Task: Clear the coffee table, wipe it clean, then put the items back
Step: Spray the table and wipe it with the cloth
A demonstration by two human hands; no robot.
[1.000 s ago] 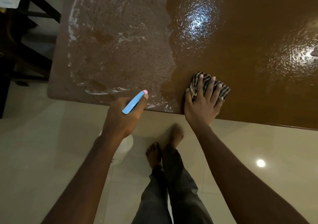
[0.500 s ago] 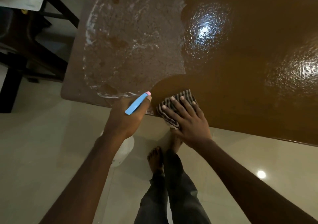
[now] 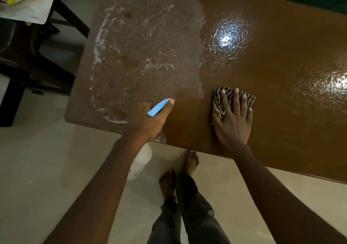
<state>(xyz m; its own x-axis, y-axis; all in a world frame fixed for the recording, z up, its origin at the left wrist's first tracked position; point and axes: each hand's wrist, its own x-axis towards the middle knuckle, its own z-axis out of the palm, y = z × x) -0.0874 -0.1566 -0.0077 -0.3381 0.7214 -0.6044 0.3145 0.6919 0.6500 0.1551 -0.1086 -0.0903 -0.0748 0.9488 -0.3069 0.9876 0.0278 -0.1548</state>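
Observation:
The brown coffee table [image 3: 281, 65] fills the upper part of the view. Its left part [image 3: 142, 52] is dull with whitish foam streaks; the right part is glossy. My right hand [image 3: 233, 120] lies flat with straight fingers on a striped cloth [image 3: 218, 101], pressing it onto the table near the front edge. My left hand [image 3: 148, 120] grips a spray bottle with a blue trigger [image 3: 158, 107]; the white bottle body [image 3: 139, 162] hangs below the table edge, mostly hidden by my wrist.
A dark chair [image 3: 28, 59] stands left of the table. Behind it, at top left, a white cloth-covered surface [image 3: 35, 5] carries a plate with something yellow. My bare feet [image 3: 178, 174] stand on the pale tiled floor [image 3: 47, 168] right at the table's front edge.
My right hand has slid the cloth rightward and away from the table edge, widening the wiped patch. My left hand with the bottle has stayed about where it was.

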